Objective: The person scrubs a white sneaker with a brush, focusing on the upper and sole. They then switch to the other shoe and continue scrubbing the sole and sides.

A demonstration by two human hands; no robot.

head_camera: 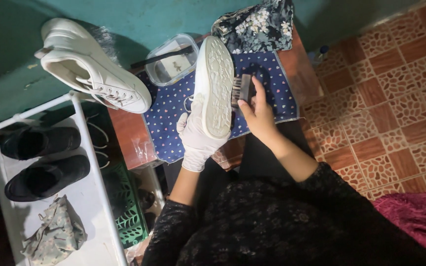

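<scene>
My left hand [195, 135], in a white glove, grips a white sneaker [215, 83] from below, its pale sole turned up toward me. My bare right hand [257, 112] holds a small brush [242, 90] against the right edge of that sole. Both hands work over a blue dotted cloth [171, 106] spread on a brown wooden table [126, 135]. A second white sneaker [92, 69] lies at the table's left end, laces facing me.
A clear plastic container [172, 61] with a dark stick across it sits behind the held shoe. A floral cloth [260, 24] lies at the back. A white rack [89, 148] on the left holds two black shoes [43, 160] and a bundled fabric [55, 234]. Patterned floor tiles [385, 98] lie right.
</scene>
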